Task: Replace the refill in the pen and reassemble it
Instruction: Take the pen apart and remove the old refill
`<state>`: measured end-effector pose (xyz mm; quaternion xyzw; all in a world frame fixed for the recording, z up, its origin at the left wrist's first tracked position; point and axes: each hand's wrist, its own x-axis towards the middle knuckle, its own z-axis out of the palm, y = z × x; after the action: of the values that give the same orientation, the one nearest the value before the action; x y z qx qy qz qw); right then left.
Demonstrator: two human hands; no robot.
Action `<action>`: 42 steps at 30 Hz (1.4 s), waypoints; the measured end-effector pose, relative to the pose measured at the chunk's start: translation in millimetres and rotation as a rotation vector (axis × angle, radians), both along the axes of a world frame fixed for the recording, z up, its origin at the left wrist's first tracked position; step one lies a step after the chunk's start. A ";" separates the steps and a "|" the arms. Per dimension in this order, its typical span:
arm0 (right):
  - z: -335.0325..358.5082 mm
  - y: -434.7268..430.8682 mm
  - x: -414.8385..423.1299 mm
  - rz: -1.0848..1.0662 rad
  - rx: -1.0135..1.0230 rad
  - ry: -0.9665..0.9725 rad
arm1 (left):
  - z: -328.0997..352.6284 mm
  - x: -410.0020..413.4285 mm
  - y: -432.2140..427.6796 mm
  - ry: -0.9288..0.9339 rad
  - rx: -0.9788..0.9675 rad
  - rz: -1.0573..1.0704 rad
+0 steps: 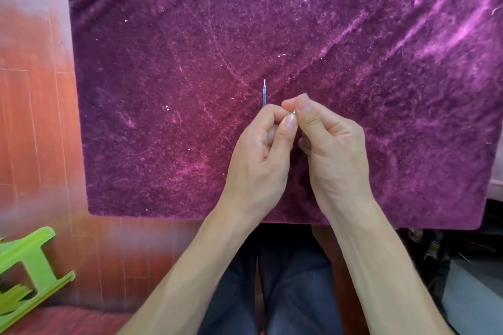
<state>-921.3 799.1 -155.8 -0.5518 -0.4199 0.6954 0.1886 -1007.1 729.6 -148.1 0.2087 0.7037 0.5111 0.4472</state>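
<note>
A thin bluish pen refill with a fine metal tip points away from me, sticking out above my left hand, whose curled fingers grip its lower part. My right hand is close beside the left, thumb and forefinger pinching a small greyish pen part between the two hands. Most of that part is hidden by my fingers. Both hands hover over the purple velvet cloth that covers the table.
The cloth's front edge runs just below my wrists. Red-brown wooden floor lies to the left, with a green plastic stool at the lower left. My dark trousers show under the table, and dark clutter with a pale container sits at the lower right.
</note>
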 end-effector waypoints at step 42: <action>-28.8 126.9 -59.9 0.183 0.499 -0.506 | -19.7 -34.0 38.4 -0.357 -0.104 0.162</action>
<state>-981.2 926.0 -184.6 -0.6036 -0.6574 0.4273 0.1447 -1041.1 768.0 -167.9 0.0340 0.6530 0.5375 0.5325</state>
